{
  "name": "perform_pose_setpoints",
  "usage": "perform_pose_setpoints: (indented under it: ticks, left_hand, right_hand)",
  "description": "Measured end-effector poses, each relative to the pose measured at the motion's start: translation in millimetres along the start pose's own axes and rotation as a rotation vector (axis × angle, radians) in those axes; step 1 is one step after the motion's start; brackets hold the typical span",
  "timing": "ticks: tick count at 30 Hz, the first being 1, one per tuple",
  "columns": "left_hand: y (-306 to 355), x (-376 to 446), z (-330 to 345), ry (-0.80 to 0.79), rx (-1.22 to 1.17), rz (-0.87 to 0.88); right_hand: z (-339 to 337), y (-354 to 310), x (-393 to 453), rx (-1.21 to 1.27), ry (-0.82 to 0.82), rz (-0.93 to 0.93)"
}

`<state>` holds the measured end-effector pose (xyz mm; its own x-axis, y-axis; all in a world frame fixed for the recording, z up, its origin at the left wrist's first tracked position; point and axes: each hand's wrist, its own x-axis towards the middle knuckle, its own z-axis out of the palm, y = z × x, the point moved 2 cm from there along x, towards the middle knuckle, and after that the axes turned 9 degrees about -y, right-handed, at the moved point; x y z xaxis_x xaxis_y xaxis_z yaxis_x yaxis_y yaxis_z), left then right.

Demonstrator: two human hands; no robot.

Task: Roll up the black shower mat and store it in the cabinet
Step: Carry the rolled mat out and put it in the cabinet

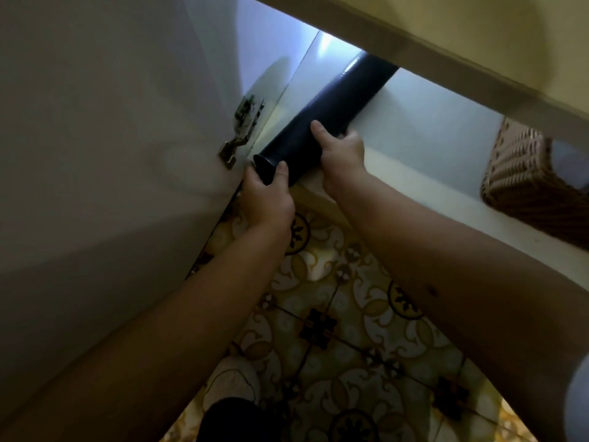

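A: Open cabinet door (95, 154) fills the view; the rolled black mat (322, 122) lies on the cabinet floor (430, 148) just beside it, far end inside.

B: Hands?

A: Right hand (342, 154) wraps its middle; left hand (266, 199) cups its near end (hinge (242, 129) alongside).

Rolled black shower mat (331, 113) lies as a tube on the white cabinet shelf (424, 161), far end under the cabinet top, near end at the shelf edge beside the open door (95, 138) and its metal hinge (242, 129). Left hand (266, 199) cups the open near end; right hand (342, 151) grips the roll mid-length. Wicker basket (522, 183) sits on the shelf well to the right; patterned floor tiles (334, 314) below.
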<state>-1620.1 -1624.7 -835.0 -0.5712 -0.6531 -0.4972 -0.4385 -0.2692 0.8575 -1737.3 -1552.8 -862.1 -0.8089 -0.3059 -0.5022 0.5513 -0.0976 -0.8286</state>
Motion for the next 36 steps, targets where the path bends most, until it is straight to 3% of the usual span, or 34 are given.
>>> perform_pose_setpoints:
  ticks: [3,8,13,22,28,36]
  left_hand:
    - [-2.9,-4.4,2.8,0.013,0.036,-0.082]
    - [-3.1,-0.3,3.3,0.009,0.071,-0.147]
    - [11.3,10.8,7.1,0.057,0.103,-0.015]
    - [11.1,24.9,13.3,0.012,0.163,0.077]
    - [11.6,21.3,12.7,-0.043,0.130,0.114]
    - [11.6,10.9,10.8,-0.063,0.123,0.114]
  right_hand:
    - [-2.5,-6.5,9.0,-0.098,-0.034,-0.001]
    - [6.6,-8.3,23.4,-0.052,-0.123,0.017]
    - [22.7,-13.8,34.7,0.085,-0.195,0.028]
    - [22.8,-26.1,46.4,-0.057,-0.226,0.020]
    - [9.0,-43.7,39.2,-0.650,-0.019,-0.117]
    - [-5.7,-31.1,16.4,-0.786,-0.048,-0.192]
